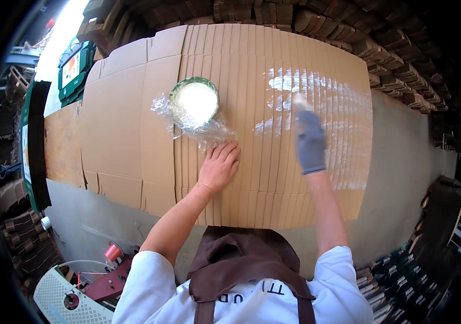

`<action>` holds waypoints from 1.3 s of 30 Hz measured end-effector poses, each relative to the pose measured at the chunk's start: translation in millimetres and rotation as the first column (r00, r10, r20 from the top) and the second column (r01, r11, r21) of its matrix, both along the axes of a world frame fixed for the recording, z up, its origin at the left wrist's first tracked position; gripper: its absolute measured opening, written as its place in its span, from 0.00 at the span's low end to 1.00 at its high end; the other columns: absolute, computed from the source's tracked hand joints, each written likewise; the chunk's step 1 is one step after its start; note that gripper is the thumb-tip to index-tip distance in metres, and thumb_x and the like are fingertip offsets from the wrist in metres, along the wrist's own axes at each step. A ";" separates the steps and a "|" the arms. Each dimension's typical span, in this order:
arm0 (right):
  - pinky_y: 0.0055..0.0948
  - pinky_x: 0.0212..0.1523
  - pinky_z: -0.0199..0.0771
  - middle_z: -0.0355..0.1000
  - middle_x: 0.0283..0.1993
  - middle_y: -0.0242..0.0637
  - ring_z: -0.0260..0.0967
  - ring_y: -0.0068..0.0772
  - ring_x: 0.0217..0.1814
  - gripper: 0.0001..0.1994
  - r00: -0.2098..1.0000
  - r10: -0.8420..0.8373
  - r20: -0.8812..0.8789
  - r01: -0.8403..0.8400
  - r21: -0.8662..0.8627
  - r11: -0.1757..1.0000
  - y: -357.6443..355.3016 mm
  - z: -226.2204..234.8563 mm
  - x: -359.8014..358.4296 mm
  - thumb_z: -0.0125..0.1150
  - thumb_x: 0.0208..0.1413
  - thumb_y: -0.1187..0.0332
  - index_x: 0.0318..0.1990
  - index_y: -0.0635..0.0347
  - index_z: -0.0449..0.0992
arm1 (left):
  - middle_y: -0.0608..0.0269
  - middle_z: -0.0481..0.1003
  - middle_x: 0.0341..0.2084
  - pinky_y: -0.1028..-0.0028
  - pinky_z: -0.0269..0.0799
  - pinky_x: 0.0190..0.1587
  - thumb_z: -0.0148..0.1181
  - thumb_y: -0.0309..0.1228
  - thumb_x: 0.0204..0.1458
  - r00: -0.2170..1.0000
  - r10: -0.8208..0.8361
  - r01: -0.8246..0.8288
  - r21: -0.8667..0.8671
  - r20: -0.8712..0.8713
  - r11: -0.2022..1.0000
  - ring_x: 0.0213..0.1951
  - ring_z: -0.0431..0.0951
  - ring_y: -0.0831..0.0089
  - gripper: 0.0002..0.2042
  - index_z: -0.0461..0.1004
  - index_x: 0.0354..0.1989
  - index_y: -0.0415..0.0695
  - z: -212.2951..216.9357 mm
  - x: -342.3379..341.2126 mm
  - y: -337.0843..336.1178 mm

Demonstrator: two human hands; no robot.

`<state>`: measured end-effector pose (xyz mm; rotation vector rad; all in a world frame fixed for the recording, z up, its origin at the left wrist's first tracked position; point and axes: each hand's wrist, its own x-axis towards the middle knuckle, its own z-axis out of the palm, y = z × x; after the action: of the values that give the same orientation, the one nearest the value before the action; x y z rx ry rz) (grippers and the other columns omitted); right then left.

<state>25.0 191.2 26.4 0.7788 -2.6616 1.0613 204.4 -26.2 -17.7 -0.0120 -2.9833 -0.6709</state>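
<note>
My right hand (311, 143), in a grey glove, is closed round what looks like a brush (300, 100) with a whitish end; motion blurs both. It is over overlapped cardboard sheets (246, 178), whose edges form a row of narrow strips. White paste (283, 82) lies in streaks across the strips on the right. My bare left hand (220, 164) rests on the cardboard with its fingers stretched forward, at the edge of crumpled clear plastic film (209, 136). Just beyond stands a round green-rimmed tub (212, 89) holding white paste.
Cardboard stacks (381, 54) line the far side. Green printed boxes (75, 70) stand at the far left. At the lower left is a machine (68, 294) with a pink thread spool (113, 252). More stacked pieces (403, 281) are at the lower right.
</note>
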 end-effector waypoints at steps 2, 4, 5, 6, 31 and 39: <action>0.40 0.50 0.77 0.73 0.50 0.44 0.73 0.49 0.49 0.16 0.994 0.067 -0.081 -0.060 0.081 0.995 -16.2 -9.8 -0.6 0.54 0.56 0.79 0.51 0.56 0.75 | 0.63 0.69 0.58 0.55 0.59 0.65 0.62 0.33 0.52 1.000 0.002 -0.002 -0.006 0.005 1.000 0.62 0.65 0.62 0.21 0.71 0.55 0.47 -2.2 2.2 3.2; 0.40 0.49 0.77 0.73 0.50 0.44 0.74 0.48 0.48 0.15 0.978 0.132 -0.159 -0.106 0.163 0.981 -31.3 -25.3 -16.3 0.53 0.58 0.78 0.51 0.55 0.74 | 0.64 0.69 0.58 0.54 0.59 0.65 0.62 0.33 0.52 1.000 -0.010 0.010 -0.026 0.004 1.000 0.62 0.65 0.63 0.21 0.71 0.56 0.47 -3.8 -0.8 5.5; 0.39 0.49 0.77 0.72 0.50 0.44 0.74 0.47 0.48 0.14 0.967 0.169 -0.191 -0.130 0.201 0.971 -38.5 -31.0 -26.4 0.52 0.58 0.77 0.51 0.55 0.74 | 0.64 0.69 0.59 0.54 0.59 0.65 0.61 0.34 0.52 1.000 -0.014 0.014 -0.020 0.001 1.000 0.63 0.65 0.63 0.21 0.71 0.56 0.47 -4.0 -1.7 4.6; 0.40 0.49 0.78 0.72 0.50 0.44 0.74 0.47 0.48 0.14 0.998 0.005 -0.057 0.007 0.202 0.979 -23.2 -29.9 -60.8 0.52 0.58 0.76 0.52 0.54 0.74 | 0.64 0.69 0.59 0.54 0.59 0.65 0.61 0.34 0.52 1.000 -0.012 0.012 -0.014 -0.001 1.000 0.63 0.65 0.64 0.21 0.71 0.56 0.48 -3.5 -1.3 2.6; 0.42 0.46 0.77 0.74 0.49 0.45 0.74 0.51 0.45 0.16 0.981 -0.022 -0.191 0.053 0.157 0.986 10.1 -6.5 69.6 0.55 0.54 0.76 0.51 0.57 0.76 | 0.64 0.67 0.61 0.53 0.59 0.64 0.60 0.34 0.53 0.999 -0.022 0.022 -0.009 0.035 1.000 0.63 0.65 0.62 0.23 0.69 0.59 0.47 -8.9 8.0 0.4; 0.36 0.46 0.77 0.74 0.45 0.42 0.75 0.46 0.45 0.11 0.927 -0.352 0.128 0.323 0.203 0.924 70.3 4.5 41.1 0.60 0.57 0.73 0.48 0.58 0.78 | 0.65 0.67 0.61 0.53 0.56 0.66 0.61 0.34 0.53 0.999 -0.016 0.017 -0.022 0.040 1.000 0.64 0.64 0.61 0.23 0.69 0.59 0.47 -12.9 2.5 0.9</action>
<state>66.0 261.5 30.9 0.2434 -2.9144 0.8362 206.9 -25.3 -30.6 -0.0247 -3.0323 -0.6477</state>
